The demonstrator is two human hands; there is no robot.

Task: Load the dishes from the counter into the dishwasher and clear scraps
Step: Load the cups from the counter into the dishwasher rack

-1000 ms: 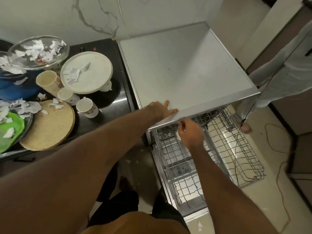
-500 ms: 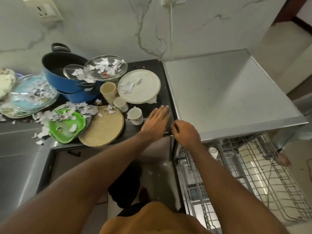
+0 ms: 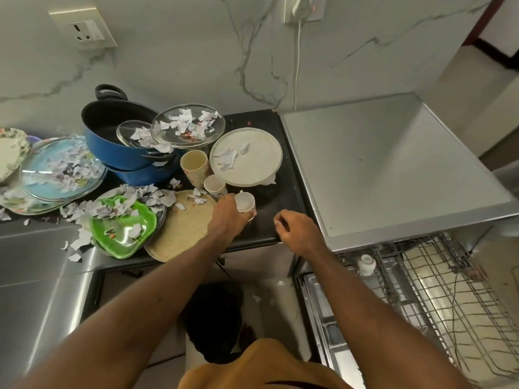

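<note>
Far left on the worktop (image 3: 283, 192), glass plates (image 3: 60, 171) lie littered with torn paper scraps (image 3: 70, 167), and behind them stands a blue pot (image 3: 118, 147). In front, a green plate (image 3: 123, 231) sits beside a round tan mat (image 3: 182, 231). A tall cup (image 3: 193, 164) and a small cup (image 3: 214, 186) stand just left of a white round plate (image 3: 252, 158). My left hand (image 3: 229, 213) grips a small white cup (image 3: 245, 202), tilted, at the mat's edge. My right hand (image 3: 297, 231) hovers near the worktop's front edge, fingers loosely curled, nothing showing in it. Right of that, below the dishwasher's steel top (image 3: 393, 169), the wire rack (image 3: 438, 284) is pulled out with one upturned cup (image 3: 366, 263) in it.
</note>
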